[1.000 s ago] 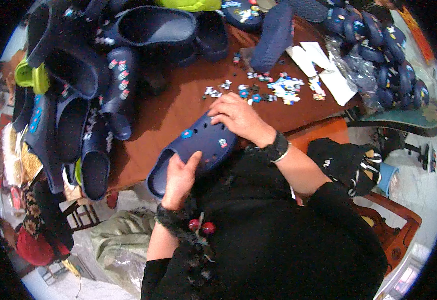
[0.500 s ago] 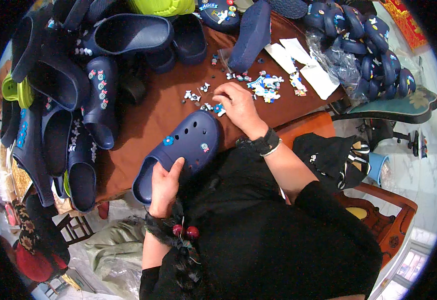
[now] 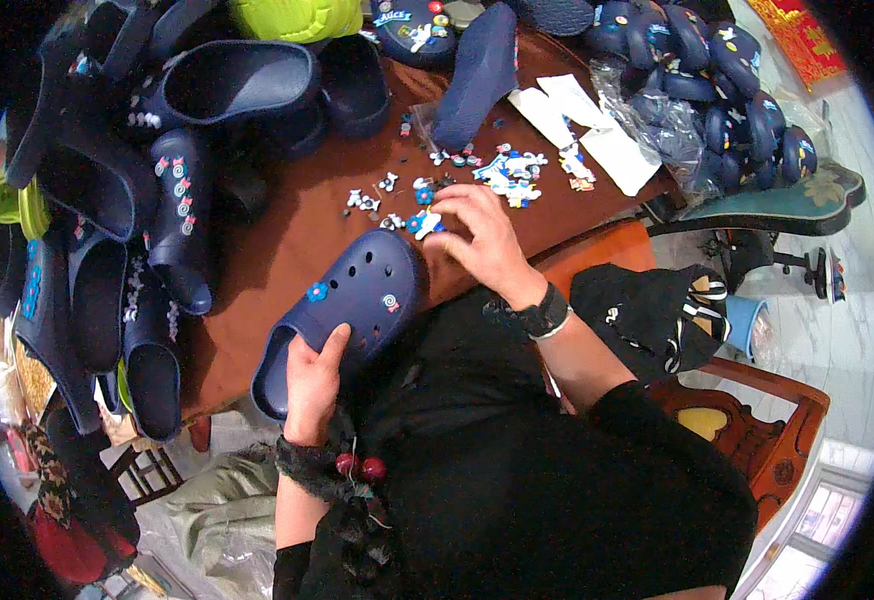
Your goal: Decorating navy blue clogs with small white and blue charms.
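My left hand (image 3: 315,385) grips a navy foam clog (image 3: 362,290) near its foot opening, thumb on the upper and the other fingers out of sight. In the holes of the clog sit a blue flower charm (image 3: 317,291) and a pink-and-white swirl charm (image 3: 390,302); other holes are bare. Just past the toe, my right hand (image 3: 482,240) hovers at the table with curled fingers, thumb and fingertips apart. Beside those fingertips lie a blue flower charm (image 3: 424,197) and a white-and-blue charm (image 3: 428,228). Small black-and-white charms (image 3: 362,200) are scattered to the left.
Navy clogs, several with charms, crowd the left of the brown-covered table (image 3: 257,240); one clog (image 3: 477,75) leans behind the charm pile (image 3: 512,175). White paper sheets (image 3: 622,155) and plastic bags (image 3: 657,130) lie right, before more stacked clogs (image 3: 737,130). A wooden chair (image 3: 772,440) stands at right.
My right hand has drawn back slightly to the right and toward me, uncovering a blue flower charm. The view has shifted a little; my left hand keeps the same hold on the clog.
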